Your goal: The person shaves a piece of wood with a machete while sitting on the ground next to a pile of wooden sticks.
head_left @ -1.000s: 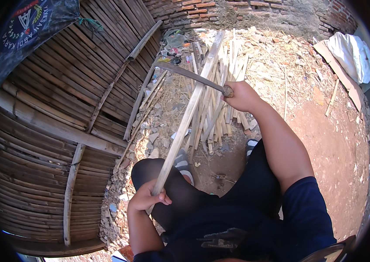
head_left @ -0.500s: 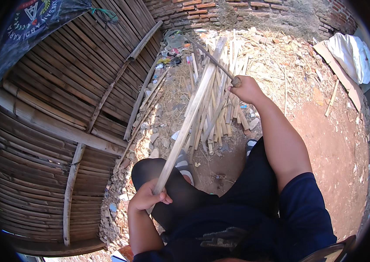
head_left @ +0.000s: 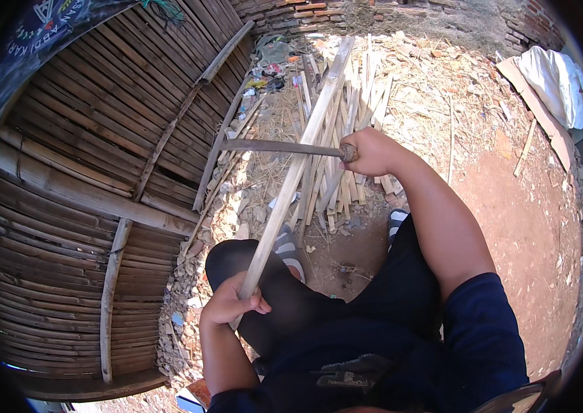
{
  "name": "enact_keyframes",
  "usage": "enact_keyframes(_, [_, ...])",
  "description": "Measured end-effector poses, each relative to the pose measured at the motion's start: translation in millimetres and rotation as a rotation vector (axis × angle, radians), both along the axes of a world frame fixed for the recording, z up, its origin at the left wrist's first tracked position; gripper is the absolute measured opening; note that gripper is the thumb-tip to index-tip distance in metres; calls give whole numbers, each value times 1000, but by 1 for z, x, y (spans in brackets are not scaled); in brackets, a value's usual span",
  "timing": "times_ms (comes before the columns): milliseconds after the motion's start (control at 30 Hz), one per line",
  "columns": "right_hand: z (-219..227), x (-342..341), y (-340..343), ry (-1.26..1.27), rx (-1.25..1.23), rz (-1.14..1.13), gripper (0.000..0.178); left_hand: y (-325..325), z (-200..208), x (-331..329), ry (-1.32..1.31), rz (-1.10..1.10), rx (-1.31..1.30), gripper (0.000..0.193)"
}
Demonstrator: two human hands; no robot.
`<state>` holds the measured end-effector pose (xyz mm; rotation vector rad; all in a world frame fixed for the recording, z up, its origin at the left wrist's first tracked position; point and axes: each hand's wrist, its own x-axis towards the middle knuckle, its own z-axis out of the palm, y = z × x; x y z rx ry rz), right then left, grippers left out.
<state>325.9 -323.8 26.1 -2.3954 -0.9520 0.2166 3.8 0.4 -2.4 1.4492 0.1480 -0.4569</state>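
Along a slant over my left thigh runs a long pale wooden strip [head_left: 281,206], its far end above the pile of strips. My left hand [head_left: 231,301] is closed round its near end beside my knee. The fingers of my right hand [head_left: 372,152] wrap the short wooden handle of a machete [head_left: 267,146] with a long, narrow, dark blade. That blade points left and lies across the strip's upper half as seen from above. Whether it touches the wood I cannot tell.
A heap of similar wooden strips [head_left: 333,182] lies on rubble ahead of my feet. At left stands a bamboo slat wall [head_left: 92,124]; a brick wall [head_left: 305,24] closes the far side. A white sack [head_left: 556,86] rests on cardboard [head_left: 536,113] at far right.
The machete's blade has swung from pointing far ahead to pointing left across the strip. My right hand has shifted slightly left and nearer; my left hand keeps its hold.
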Motion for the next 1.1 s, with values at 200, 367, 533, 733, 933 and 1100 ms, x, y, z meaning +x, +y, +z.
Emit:
enact_keyframes(200, [-3, 24, -21, -6, 152, -314, 36, -4, 8, -2, 5, 9, 6, 71])
enact_keyframes(367, [5, -45, 20, -227, -56, 113, 26, -6, 1, -1, -11, 12, -16, 72])
enact_keyframes(533, [22, -42, 17, -157, -209, 242, 28, -5, 3, -1, 6, -8, -60, 53])
enact_keyframes(733, [-10, 33, -25, 59, 156, -400, 36, -4, 6, -3, 31, 15, 58, 61])
enact_keyframes(933, [3, -25, 7, -199, 40, 17, 26, -8, 11, 0, 20, 31, -58, 55])
enact_keyframes(1100, [16, -44, 20, -182, -178, 267, 28, -8, 7, 1, 4, -2, -15, 62])
